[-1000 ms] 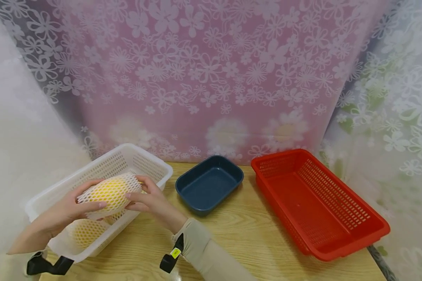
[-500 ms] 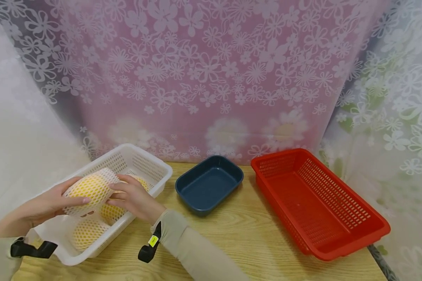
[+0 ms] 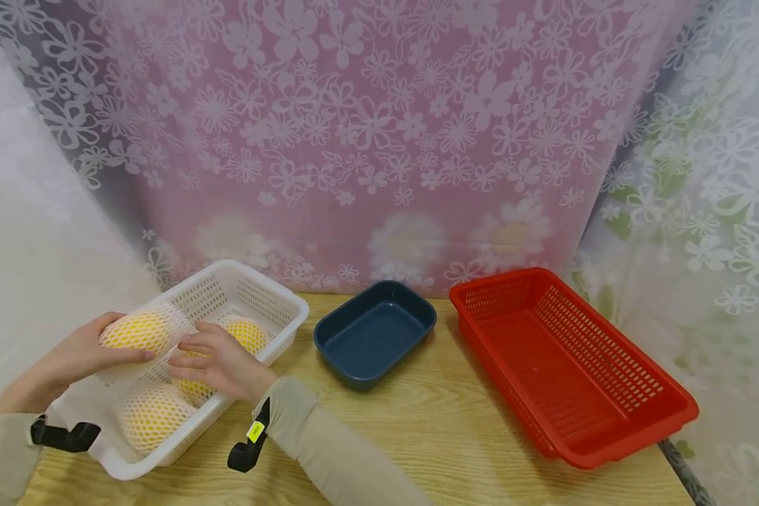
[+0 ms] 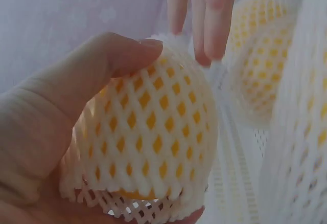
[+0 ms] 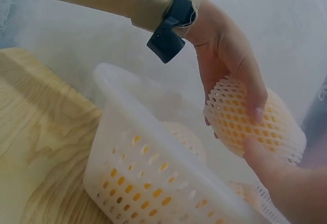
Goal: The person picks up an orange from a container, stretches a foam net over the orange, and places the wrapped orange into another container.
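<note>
My left hand (image 3: pixel 79 355) grips a yellow fruit (image 3: pixel 140 330) wrapped in a white foam net, thumb along its near side. In the left wrist view the net (image 4: pixel 148 127) shows diamond holes with yellow skin behind them. Beneath is the white perforated basket (image 3: pixel 291 330). My right hand (image 3: pixel 218 362) hovers over the basket with fingers stretched toward the held fruit; in the right wrist view its fingertip overlaps the net. Inside the basket lie more netted yellow fruits: one at the near end (image 3: pixel 154 418), one at the right wall (image 3: pixel 247 334), another partly hidden under my right hand.
A dark blue tub (image 3: pixel 373 337) stands right of the white basket. Farther right is a red perforated basket (image 3: pixel 563 372). All rest on a wood-grain table (image 3: pixel 417 422), with a pink floral curtain (image 3: pixel 379 140) behind and pale sheeting at the sides.
Both hands have moved left and slightly down with the netted fruit, lower over the white basket. My right fingers have come away from the fruit's end and straightened, while my left hand keeps its grip.
</note>
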`<state>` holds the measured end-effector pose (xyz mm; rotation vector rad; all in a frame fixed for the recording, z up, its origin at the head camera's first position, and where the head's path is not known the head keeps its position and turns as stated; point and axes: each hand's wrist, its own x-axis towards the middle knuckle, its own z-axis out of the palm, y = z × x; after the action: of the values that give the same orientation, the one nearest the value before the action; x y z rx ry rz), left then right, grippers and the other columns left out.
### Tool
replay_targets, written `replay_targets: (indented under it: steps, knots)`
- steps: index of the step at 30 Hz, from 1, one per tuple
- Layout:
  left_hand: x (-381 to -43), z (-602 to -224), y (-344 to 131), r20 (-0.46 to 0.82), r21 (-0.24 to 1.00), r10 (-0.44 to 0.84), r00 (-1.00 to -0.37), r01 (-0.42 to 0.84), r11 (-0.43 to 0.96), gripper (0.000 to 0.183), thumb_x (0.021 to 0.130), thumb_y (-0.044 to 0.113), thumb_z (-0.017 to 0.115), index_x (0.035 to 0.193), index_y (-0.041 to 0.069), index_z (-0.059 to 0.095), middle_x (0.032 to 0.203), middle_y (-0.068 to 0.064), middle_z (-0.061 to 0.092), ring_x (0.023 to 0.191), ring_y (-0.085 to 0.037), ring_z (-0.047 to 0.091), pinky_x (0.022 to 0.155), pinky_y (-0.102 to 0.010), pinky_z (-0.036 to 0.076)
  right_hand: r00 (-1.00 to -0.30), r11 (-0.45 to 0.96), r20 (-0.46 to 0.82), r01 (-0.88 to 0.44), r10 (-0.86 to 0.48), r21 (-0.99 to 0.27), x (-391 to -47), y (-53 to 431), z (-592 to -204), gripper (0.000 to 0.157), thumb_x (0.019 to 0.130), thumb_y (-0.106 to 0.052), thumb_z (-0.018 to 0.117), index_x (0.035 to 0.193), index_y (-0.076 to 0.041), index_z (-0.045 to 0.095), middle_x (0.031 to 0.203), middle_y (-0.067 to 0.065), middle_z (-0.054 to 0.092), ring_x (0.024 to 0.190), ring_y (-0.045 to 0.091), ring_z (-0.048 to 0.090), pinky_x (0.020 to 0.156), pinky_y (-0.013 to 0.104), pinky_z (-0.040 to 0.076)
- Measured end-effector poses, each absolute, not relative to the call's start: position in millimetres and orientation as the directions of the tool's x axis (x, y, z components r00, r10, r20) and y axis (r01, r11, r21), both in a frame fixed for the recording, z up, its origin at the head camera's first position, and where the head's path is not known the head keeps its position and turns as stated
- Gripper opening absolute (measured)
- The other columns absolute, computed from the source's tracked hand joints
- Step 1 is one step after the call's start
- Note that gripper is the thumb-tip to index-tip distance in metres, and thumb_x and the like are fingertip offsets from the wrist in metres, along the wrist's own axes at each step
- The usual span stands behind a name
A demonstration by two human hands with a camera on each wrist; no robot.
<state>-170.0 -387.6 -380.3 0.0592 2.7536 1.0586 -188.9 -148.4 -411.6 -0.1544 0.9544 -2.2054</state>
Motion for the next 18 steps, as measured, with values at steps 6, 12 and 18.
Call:
replay_targets:
  steps: [6,12,18]
  knots:
    - [-174,-393,-405,-0.173,0.653,0.063,-0.983,-0.066,0.755,0.086,0.089,0.037,0.073,0.139,-0.014,0.026,0.116,-0.031,0.054,0.086,-0.025,0.060,0.067,-0.040,0.052,-0.712,-0.386,-0.164,0.541,-0.683,-0.747,-188,-149,-419,0.064,0.096,-0.004,0.055,0.153,-0.004,0.025,0.144,0.022,0.042,0.131,0.050,0.042,0.108,0.055,0.036]
    - [-175,-410,-417,-0.154,0.632,0.028,-0.988,-0.077,0.771,0.085,0.086,0.030,0.076,0.128,-0.022,0.024,0.106,-0.032,0.052,0.081,-0.024,0.056,0.062,-0.035,0.050,-0.732,-0.300,-0.179,0.472,-0.657,-0.829,-186,-153,-424,0.046,0.097,-0.007,0.057,0.141,-0.006,0.044,0.131,0.017,0.054,0.124,0.045,0.052,0.103,0.057,0.041]
    - [-176,-412,-417,-0.216,0.576,0.060,-0.975,-0.078,0.813,0.086,0.084,0.034,0.077,0.125,-0.019,0.024,0.101,-0.026,0.055,0.081,-0.026,0.057,0.063,-0.036,0.048,-0.765,-0.232,-0.123,0.339,-0.633,-0.911,-180,-155,-427,0.030,0.099,-0.008,0.057,0.129,-0.008,0.054,0.113,0.008,0.062,0.112,0.043,0.061,0.092,0.053,0.051]
